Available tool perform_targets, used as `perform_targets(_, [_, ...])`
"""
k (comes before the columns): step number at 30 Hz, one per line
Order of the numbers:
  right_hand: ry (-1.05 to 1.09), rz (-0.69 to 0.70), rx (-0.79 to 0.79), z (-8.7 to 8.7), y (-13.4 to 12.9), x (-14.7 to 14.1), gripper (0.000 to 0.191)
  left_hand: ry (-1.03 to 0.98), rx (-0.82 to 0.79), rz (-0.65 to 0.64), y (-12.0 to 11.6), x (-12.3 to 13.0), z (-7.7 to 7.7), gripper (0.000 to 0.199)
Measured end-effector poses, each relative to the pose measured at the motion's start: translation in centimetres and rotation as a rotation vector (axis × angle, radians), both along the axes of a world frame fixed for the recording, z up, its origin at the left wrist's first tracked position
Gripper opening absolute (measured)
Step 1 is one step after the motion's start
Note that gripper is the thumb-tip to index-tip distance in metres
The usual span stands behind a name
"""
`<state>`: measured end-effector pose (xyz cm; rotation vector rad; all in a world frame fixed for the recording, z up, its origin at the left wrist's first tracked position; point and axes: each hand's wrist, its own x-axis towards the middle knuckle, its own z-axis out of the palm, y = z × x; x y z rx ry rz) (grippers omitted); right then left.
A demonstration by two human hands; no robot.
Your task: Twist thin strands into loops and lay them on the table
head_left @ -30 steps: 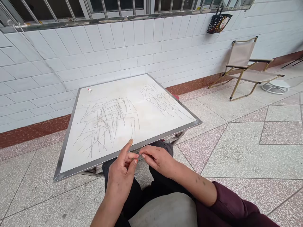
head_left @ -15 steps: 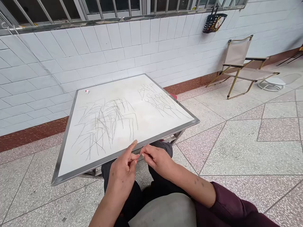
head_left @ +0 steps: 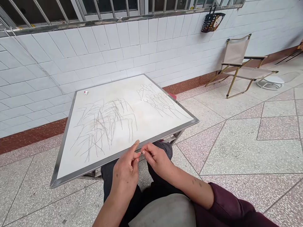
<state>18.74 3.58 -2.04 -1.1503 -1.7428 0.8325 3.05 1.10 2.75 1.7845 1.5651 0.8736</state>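
My left hand [head_left: 126,171] and my right hand [head_left: 159,160] meet just off the near edge of a white-topped table [head_left: 144,126]. Thumb and finger are pinched together on each, the fingertips almost touching; whatever lies between them is too small to make out. My left index finger points forward over the metal rim, with a tan tip that looks covered. Thin dark bent strands like wires [head_left: 104,123] lie tangled across the table's left half. On its right side are several similar strands with a round loop at one end [head_left: 157,99].
A small white and red object [head_left: 86,92] sits at the table's far left corner. The tiled wall [head_left: 113,53] runs behind the table. To the right stand a folding chair [head_left: 241,63] and a round white stool-like item [head_left: 270,82]. A black basket [head_left: 212,22] hangs from the window bars.
Both hands stay pinched together in nearly the same place, shifted very slightly. The view has moved a little; the strands on the table look unchanged.
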Motion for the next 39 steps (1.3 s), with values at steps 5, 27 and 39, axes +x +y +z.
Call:
perform_targets(5, [0.095, 0.026, -0.09, 0.1, -0.1, -0.1, 0.011, -0.005, -0.046, 0.005, 0.3, -0.2, 0.6, 0.054])
perform_targets(27, [0.249, 0.066, -0.123, 0.4, -1.1, -0.5, 0.012, 0.045, -0.076, 0.094, 0.4, 0.3, 2.7, 0.049])
perform_targets(39, [0.277, 0.149, -0.138, 0.1, -1.0, -0.7, 0.013, -0.125, -0.073, 0.16, 0.8, 0.4, 2.9, 0.05])
